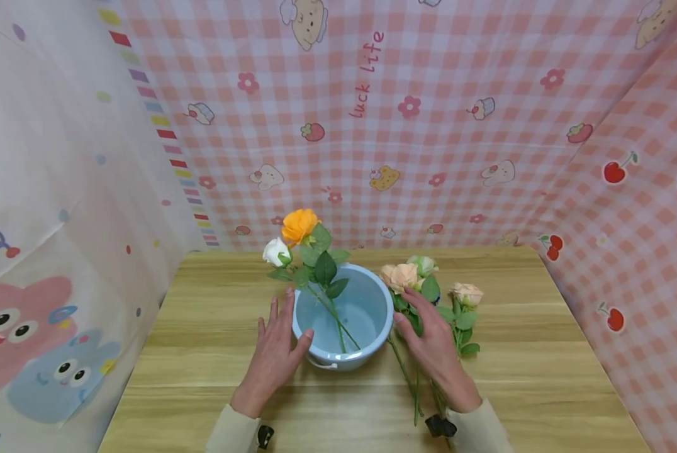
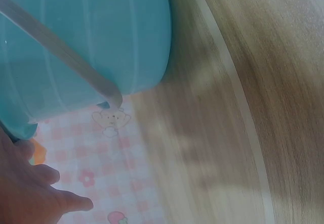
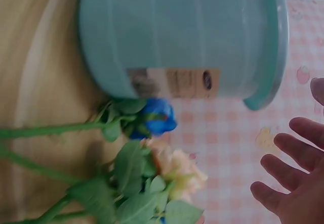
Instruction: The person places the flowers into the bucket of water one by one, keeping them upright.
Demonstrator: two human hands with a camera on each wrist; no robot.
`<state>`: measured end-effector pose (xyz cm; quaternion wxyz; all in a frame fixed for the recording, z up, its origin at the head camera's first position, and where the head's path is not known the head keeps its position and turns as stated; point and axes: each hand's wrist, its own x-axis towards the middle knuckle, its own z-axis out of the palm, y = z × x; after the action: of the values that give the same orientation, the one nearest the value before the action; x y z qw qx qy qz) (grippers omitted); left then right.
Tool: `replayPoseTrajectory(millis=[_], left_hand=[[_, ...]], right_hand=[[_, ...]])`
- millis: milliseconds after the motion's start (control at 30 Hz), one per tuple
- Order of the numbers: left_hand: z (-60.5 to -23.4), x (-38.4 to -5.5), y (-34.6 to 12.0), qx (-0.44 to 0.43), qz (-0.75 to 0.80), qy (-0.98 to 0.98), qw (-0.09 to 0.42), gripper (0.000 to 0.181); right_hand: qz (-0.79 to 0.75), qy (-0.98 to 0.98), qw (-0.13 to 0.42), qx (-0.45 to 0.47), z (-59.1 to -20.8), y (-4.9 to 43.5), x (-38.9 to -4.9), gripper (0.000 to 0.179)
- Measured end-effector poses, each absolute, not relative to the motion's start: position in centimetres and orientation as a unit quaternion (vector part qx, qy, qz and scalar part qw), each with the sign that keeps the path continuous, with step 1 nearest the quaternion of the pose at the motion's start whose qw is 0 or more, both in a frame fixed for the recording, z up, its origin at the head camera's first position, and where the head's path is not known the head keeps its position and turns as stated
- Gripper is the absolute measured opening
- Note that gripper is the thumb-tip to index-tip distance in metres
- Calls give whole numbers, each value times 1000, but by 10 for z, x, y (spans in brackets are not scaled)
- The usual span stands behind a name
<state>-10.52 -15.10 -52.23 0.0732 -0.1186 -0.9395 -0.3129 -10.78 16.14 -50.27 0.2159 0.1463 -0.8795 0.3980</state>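
Observation:
A light blue bucket (image 1: 385,333) stands on the table with an orange rose (image 1: 300,225) and a white rose (image 1: 277,252) leaning out over its back left rim. Their green stems cross inside it. My left hand (image 1: 276,352) is at the bucket's left side, fingers spread and thumb by the rim. On the other side my right hand (image 1: 431,346) has its fingers extended, over the flowers that lie to the right of the bucket. Those include a peach rose (image 1: 399,277), a pale green rose (image 1: 423,265) and, in the right wrist view, a blue rose (image 3: 158,117).
Another peach rose (image 1: 466,294) lies farther right. The bucket's white handle (image 2: 66,54) hangs down at its side, and a label (image 3: 174,82) is on its wall. Behind the wooden table (image 1: 202,352) hangs a pink checked cloth (image 1: 338,157).

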Motion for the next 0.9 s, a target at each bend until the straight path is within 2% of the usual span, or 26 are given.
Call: replayPoseTrajectory(millis=[900], left_hand=[[-523, -106, -150, -117, -306, -942, 72, 85]], right_hand=[[381, -900, 199, 74, -552, 229, -80, 42]])
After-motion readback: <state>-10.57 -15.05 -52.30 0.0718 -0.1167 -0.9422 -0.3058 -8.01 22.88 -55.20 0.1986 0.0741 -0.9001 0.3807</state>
